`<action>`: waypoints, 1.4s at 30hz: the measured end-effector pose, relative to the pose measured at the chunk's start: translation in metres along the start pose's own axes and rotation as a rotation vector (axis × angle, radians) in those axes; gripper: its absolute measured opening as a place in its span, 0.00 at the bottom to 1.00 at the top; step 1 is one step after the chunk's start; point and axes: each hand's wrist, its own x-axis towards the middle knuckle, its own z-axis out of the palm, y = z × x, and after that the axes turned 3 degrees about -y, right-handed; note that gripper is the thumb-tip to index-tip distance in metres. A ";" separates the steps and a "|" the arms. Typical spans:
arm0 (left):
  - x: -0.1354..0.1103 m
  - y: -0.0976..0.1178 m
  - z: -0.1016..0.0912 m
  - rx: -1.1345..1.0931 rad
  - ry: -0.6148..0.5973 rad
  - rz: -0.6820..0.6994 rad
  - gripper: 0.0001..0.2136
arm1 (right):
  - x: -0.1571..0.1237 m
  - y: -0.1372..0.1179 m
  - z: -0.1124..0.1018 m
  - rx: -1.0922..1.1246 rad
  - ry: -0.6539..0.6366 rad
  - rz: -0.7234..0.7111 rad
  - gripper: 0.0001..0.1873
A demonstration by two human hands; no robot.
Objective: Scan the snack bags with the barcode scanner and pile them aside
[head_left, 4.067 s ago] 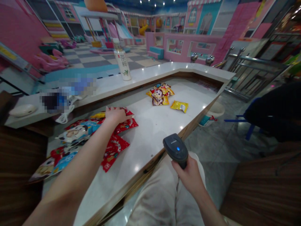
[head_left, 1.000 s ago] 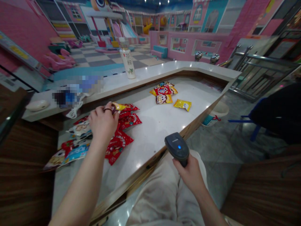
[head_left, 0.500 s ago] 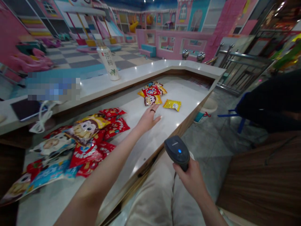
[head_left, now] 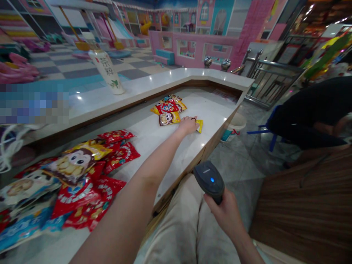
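Reaching far across the white desk (head_left: 211, 108) with the left hand (head_left: 188, 125), laid flat and open, fingers resting on the yellow snack packet (head_left: 200, 125) without closing round it. Lying there at 3 o'clock of the small pile of snack packets (head_left: 167, 110), just beside it, close to the desk's edge. Gripping the barcode scanner (head_left: 209, 179) with the right hand (head_left: 227, 214) wrapped round its handle at 6 o'clock, blue light showing, big heap of red packets (head_left: 82, 183) out at 8 o'clock.
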 end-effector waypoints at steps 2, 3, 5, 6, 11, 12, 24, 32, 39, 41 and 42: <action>-0.012 -0.003 -0.007 0.040 -0.026 -0.045 0.31 | -0.001 0.000 0.001 0.011 -0.005 0.000 0.06; -0.019 -0.006 -0.010 0.057 -0.046 -0.073 0.32 | -0.001 -0.001 0.002 0.016 -0.006 0.000 0.06; -0.038 -0.013 -0.015 0.077 -0.098 -0.140 0.34 | -0.003 -0.003 0.004 0.027 -0.007 0.001 0.06; -0.049 -0.018 -0.016 0.075 -0.134 -0.182 0.35 | -0.004 -0.005 0.004 0.036 -0.007 0.000 0.06; -0.115 -0.038 -0.013 -0.108 -0.156 -0.394 0.34 | -0.009 -0.015 0.009 0.089 -0.028 -0.016 0.06; -0.130 -0.041 -0.012 -0.187 -0.100 -0.445 0.35 | -0.010 -0.017 0.010 0.097 -0.034 -0.022 0.06; -0.245 -0.033 0.010 -1.832 0.403 -0.440 0.21 | -0.013 -0.035 0.028 0.115 -0.114 -0.057 0.08; -0.241 -0.029 0.022 -1.861 0.607 -0.436 0.23 | -0.013 -0.044 0.043 0.102 -0.129 -0.115 0.12; -0.241 -0.025 0.025 -1.828 0.623 -0.399 0.23 | -0.012 -0.047 0.045 0.087 -0.116 -0.138 0.11; -0.240 -0.026 0.027 -1.816 0.624 -0.378 0.23 | -0.010 -0.048 0.045 0.081 -0.110 -0.133 0.10; -0.239 -0.026 0.028 -1.811 0.619 -0.369 0.24 | -0.010 -0.048 0.045 0.078 -0.111 -0.131 0.09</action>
